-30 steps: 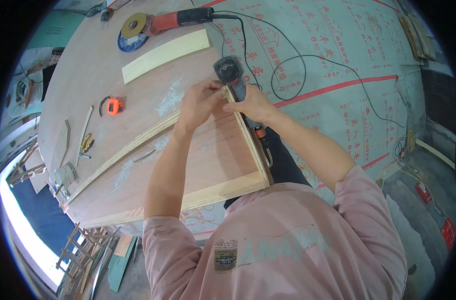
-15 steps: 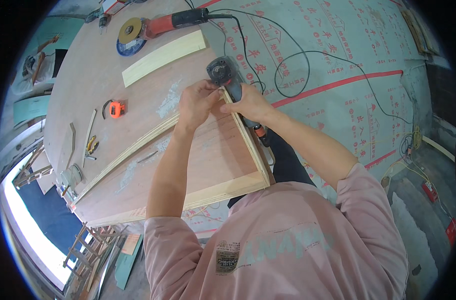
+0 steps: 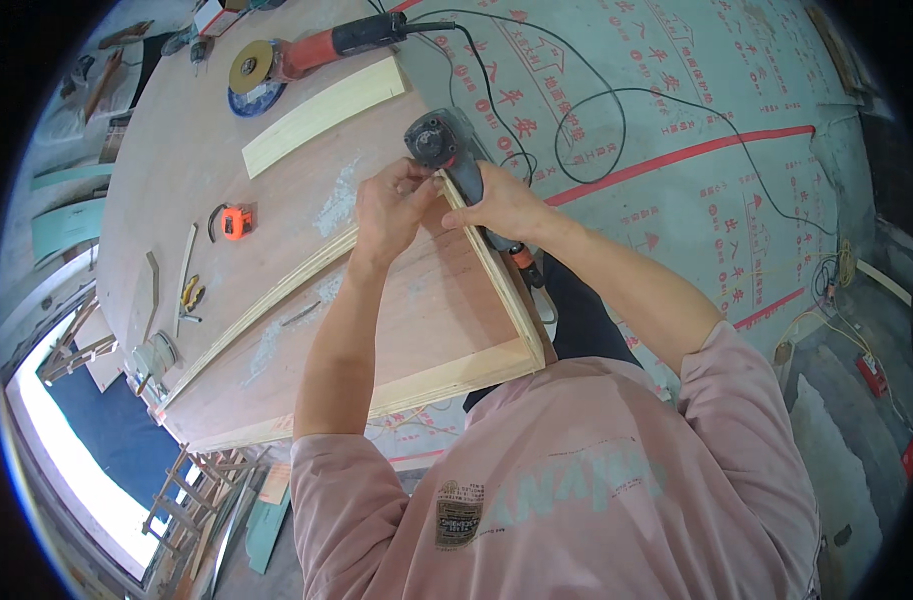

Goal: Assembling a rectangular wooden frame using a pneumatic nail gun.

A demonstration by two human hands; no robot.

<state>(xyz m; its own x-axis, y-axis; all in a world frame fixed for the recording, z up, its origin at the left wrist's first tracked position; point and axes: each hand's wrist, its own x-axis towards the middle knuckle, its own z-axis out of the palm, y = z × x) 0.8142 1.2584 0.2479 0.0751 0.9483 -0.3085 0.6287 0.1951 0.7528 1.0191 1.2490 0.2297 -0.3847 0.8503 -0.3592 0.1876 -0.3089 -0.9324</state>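
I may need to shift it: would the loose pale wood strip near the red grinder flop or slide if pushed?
The pale wood strip looks thick and flat, so probably stiff. Lying on the smooth board, it would likely slide, not roll.

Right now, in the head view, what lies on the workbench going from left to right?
Yellow-handled pliers → orange tape measure → left hand → grey power tool → right hand → black cable.

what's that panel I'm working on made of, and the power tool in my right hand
The panel looks like plywood: reddish-brown matt face, pale edge strips showing layers. The power tool in your right hand seems to be dark grey moulded plastic, slightly shiny; metal parts can't be made out.
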